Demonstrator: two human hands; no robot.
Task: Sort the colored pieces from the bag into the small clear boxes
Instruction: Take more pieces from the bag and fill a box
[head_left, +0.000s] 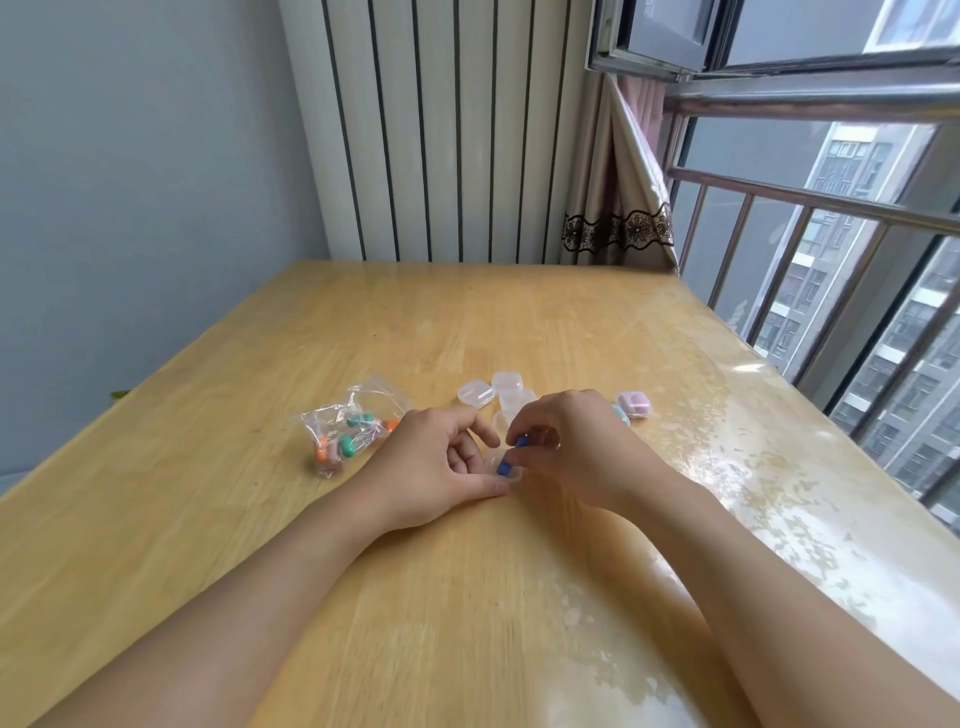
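Blue pieces going into a box; mid-sort.

My left hand (441, 462) rests on the worktop (260, 519), thumb and fingers curled loosely round a small clear box (511, 475) to steady it. My right hand (566, 441) comes in from the other side, fingertips pinched narrow on a blue piece (521, 442) just above that box. A second blue piece (503, 467) already sits in the box, I think, though my fingers cover most of the rim and I cannot be sure it is fully inside.

The bag (350, 428) lies just left of my left hand, flat, with orange, green and brownish pieces inside. So plenty left to sort.

Beyond my hands: a cluster of empty clear boxes (498, 392), lids apparently shut. To the right, a box with pinkish-purple pieces (635, 404), and beside it a teal one partly hidden by my right wrist.

Next move, as I judge it: lower the blue piece into the box, let go, close the lid with the left hand keeping it still, then return to the bag for another colour.
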